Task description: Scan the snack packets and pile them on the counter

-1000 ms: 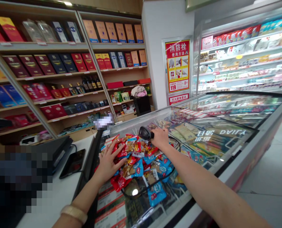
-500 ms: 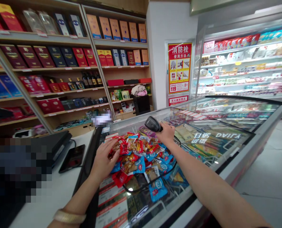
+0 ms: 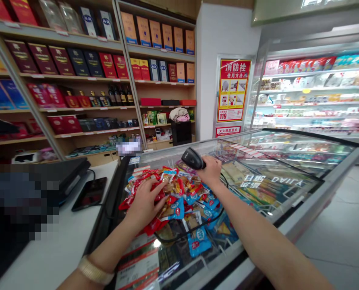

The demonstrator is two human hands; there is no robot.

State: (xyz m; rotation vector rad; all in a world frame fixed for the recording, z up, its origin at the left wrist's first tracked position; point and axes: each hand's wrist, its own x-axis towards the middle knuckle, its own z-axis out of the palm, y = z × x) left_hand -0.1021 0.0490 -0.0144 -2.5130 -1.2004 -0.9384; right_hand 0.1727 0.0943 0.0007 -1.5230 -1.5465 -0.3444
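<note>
Small red and blue snack packets (image 3: 176,209) are heaped on the glass top of a chest freezer (image 3: 315,191). My left hand (image 3: 143,201) rests on the left part of the heap, its fingers spread and touching the red packets. A black barcode scanner (image 3: 191,158) is gripped in my right hand (image 3: 211,171), held above the far side of the heap with its head toward the left. The scanner's black cable (image 3: 191,231) loops over the front packets. One blue packet (image 3: 199,241) lies nearest me, at the heap's front edge.
On the left, a white counter (image 3: 67,237) carries a black phone-like device (image 3: 90,193) and dark equipment, partly blurred out. Shelves of boxed bottles (image 3: 82,60) line the back wall. A lit refrigerated display (image 3: 315,88) stands at the back right. Price sheets (image 3: 140,262) lie near the freezer's front.
My left hand has moved rightward over the heap, and more red packets now show on its left. My right hand keeps the scanner in nearly the same place. The view has shifted slightly.
</note>
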